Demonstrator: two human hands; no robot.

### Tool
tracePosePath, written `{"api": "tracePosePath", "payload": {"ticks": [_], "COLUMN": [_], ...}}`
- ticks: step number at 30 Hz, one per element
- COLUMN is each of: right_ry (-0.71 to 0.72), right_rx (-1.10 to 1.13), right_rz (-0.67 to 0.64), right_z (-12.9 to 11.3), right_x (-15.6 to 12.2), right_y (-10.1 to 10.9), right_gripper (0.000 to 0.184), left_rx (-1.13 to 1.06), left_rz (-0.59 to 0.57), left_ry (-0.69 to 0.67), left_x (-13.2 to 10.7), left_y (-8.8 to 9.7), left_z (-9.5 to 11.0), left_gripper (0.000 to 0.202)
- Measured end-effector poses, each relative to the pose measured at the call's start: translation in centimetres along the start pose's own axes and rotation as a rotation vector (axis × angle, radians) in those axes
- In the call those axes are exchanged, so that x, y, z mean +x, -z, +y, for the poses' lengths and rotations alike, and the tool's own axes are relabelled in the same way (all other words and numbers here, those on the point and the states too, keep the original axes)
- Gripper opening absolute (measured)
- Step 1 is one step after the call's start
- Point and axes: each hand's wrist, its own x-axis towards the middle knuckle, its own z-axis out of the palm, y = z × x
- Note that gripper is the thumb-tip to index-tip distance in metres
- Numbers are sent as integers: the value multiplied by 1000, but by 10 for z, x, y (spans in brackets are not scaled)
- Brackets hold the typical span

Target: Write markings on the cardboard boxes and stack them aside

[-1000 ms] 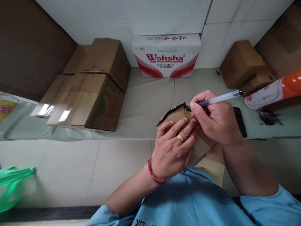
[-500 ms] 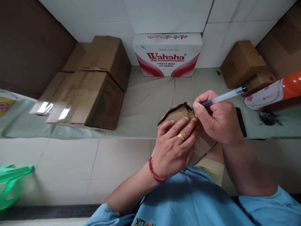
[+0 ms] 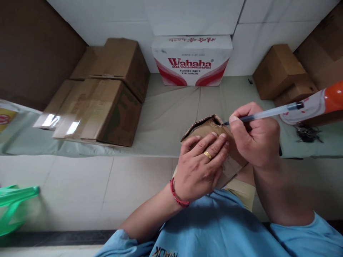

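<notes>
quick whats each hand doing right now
left hand: open, fingers laid flat on the small cardboard box
right hand: closed on a pen, tip at the box's top edge

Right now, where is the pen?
In the head view the pen is right of centre, gripped in the right hand, its tip at the top edge of the cardboard box under the left hand, its back end near the orange-and-white bottle.
</notes>
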Motion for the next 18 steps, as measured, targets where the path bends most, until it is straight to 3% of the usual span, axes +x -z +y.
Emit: {"api": "tracePosePath", "payload": {"ticks": [9, 18], "right_ry": [-73, -24], "right_rx": [119, 163], "right_rz": [31, -111], "right_z": [8, 4], "right_x": [1, 4], "right_y": [-2, -2], "right_gripper": [18, 13], "left_rx": [7, 19], "left_rz": [3, 11], "left_ry": [1, -2], "left_x": [0, 1], "left_y": [-1, -1], "left_z": [0, 2], "left_gripper": [41, 38]}}
